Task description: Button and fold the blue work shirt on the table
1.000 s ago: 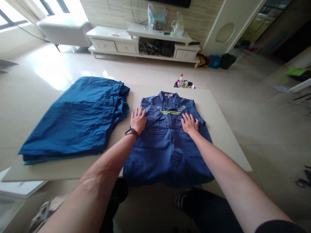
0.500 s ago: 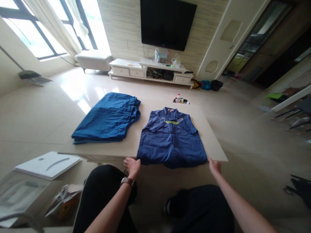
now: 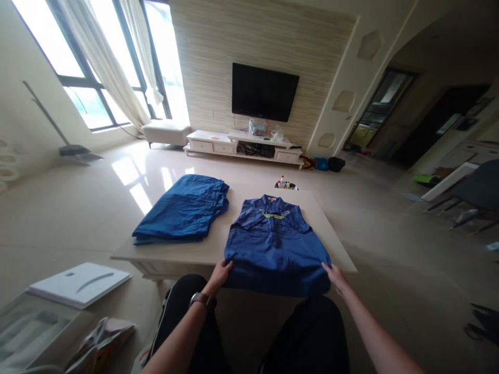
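A dark blue work shirt (image 3: 275,244) with a yellow-green stripe lies collar-away on the low beige table (image 3: 195,249), its sleeves folded in. My left hand (image 3: 222,272) grips the shirt's bottom left corner at the table's near edge. My right hand (image 3: 334,274) grips the bottom right corner. The hem is lifted slightly off the table edge between both hands. A watch sits on my left wrist.
A folded pile of brighter blue cloth (image 3: 183,210) lies on the table's left half. A small container with bottles (image 3: 286,184) stands beyond the far edge. A white board (image 3: 78,283) lies at lower left. A TV and white cabinet (image 3: 244,148) line the far wall.
My hands left the shirt's chest, dropped to the near table edge, and now hold the hem's two corners. My view has risen and pulled back from the table.
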Demonstrator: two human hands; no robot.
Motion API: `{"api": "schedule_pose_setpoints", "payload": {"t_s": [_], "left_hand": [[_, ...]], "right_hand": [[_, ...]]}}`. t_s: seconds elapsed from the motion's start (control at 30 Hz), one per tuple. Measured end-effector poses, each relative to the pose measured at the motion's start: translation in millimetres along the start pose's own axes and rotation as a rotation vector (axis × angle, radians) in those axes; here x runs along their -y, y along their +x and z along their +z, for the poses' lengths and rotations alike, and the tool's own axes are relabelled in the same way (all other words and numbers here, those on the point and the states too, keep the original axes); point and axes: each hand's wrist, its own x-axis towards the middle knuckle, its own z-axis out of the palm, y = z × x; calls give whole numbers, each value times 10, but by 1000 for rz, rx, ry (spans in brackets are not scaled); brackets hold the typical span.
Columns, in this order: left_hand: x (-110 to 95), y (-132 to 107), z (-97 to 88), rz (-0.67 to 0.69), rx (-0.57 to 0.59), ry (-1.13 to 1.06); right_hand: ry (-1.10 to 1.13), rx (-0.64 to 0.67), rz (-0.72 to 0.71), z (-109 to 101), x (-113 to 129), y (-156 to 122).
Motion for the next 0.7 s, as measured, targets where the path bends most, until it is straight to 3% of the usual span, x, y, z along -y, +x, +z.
{"api": "schedule_pose_setpoints", "payload": {"t_s": [0.17,0.23,0.3,0.4,0.53,0.6,0.7], "left_hand": [[-531,-520,-141,11,77,-301],[-697,-776,-203,10,37,-387],[-808,-990,-283,33,-29,-436],[-879,-1231,-435,-5,-13,-514],[-888,-1499,-585,-65,124,-656],[-891,-1596,-599,-50,169,-600],[-887,-1628,-586,-5,132,-355]], "right_hand": [[181,219,49,-170,94,-462],[308,297,65,-208,149,-682],[406,294,108,-277,213,-868],[484,213,160,-447,253,-1096],[568,124,141,-664,160,-1415],[601,143,118,-714,112,-1580],[487,129,96,-731,104,-1768]]}}
